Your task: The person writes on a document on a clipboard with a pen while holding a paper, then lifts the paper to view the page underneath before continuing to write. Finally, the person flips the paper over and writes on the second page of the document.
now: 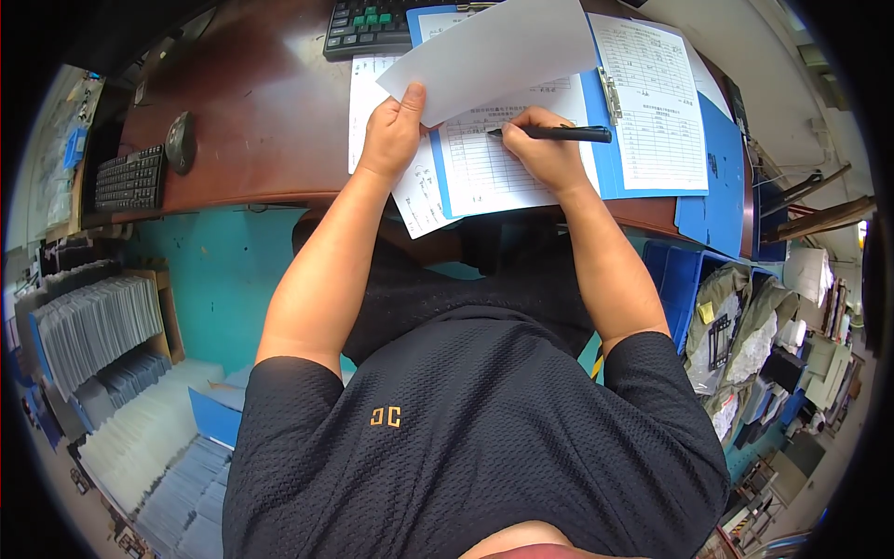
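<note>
My left hand [395,133] pinches the near left corner of a white paper sheet [494,61], thumb on top. That sheet is raised at a slant over a printed form [480,168] with table lines and some handwriting. In my right hand [543,149] is a black pen [568,133], its tip at the upper rows of the form. The form lies on a blue clipboard folder [610,177], whose right side carries another printed form [656,130] beside a metal clip [610,96]. More loose papers [417,205] stick out under the folder's left side.
Behind the papers stands a black keyboard [368,28] with some green keys. A mouse [181,143] and a second keyboard [130,180] are at the desk's left. Blue folders [712,177] overhang the right edge. Plastic sheets [98,321] fill racks at lower left; blue bins [670,279] stand right.
</note>
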A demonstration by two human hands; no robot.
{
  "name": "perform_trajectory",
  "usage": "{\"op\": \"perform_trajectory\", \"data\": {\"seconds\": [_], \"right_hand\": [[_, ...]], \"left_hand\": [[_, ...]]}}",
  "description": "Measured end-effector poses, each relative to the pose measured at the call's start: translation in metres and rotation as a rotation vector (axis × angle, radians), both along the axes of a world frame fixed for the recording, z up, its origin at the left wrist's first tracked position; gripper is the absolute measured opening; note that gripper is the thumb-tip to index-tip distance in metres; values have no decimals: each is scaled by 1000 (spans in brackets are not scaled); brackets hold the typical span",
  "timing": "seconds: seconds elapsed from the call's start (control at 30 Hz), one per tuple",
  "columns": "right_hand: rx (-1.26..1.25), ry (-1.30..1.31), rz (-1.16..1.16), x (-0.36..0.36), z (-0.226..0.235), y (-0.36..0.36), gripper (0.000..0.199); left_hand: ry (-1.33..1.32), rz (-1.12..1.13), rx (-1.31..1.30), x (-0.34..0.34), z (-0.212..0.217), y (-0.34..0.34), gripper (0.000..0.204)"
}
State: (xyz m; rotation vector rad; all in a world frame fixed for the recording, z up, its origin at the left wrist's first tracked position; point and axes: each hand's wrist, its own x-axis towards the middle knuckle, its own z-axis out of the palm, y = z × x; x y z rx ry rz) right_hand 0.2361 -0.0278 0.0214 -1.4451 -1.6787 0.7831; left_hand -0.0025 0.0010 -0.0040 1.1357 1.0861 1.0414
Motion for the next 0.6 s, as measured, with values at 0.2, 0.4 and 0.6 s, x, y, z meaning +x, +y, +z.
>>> {"op": "perform_trajectory", "data": {"seconds": [0.2,0.4,0.6], "right_hand": [[17,8,-23,-1,-2,0,20],[-76,58,-55,-2,-3,2,20],[-56,1,-15,-2,4,-1,23]], "left_hand": [[2,-8,-5,-1,1,-1,69],[-28,2,-3,2,4,-2,69],[-18,1,-6,0,2,-1,69]]}}
